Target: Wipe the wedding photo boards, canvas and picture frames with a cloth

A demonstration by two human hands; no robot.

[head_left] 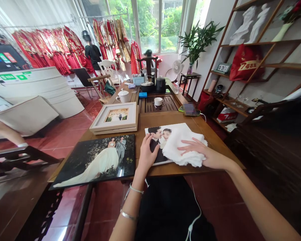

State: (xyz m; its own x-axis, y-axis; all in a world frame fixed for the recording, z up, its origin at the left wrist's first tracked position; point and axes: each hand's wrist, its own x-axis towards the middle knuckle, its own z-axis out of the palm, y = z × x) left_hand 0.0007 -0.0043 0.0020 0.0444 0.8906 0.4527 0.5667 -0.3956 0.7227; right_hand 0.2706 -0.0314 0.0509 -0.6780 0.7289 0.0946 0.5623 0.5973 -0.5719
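Note:
On the wooden table (150, 171) in front of me lies a photo panel (158, 134) with a picture of a couple. My left hand (149, 151) rests on its left edge, thumb and fingers apart. Spread over the panel's right side is a crumpled white cloth (180, 140). My right hand (200, 152) lies flat on that cloth with its fingers stretched out, pressing it against the panel. The cloth hides the right part of the picture.
Left of the panel lies a large glossy wedding photo (100, 160), overhanging the front edge. Behind it are stacked white frames (115, 117). Farther back stand a tea tray (150, 105) with a white cup (158, 101), a lidded cup (123, 96) and a phone (190, 109) on a cable.

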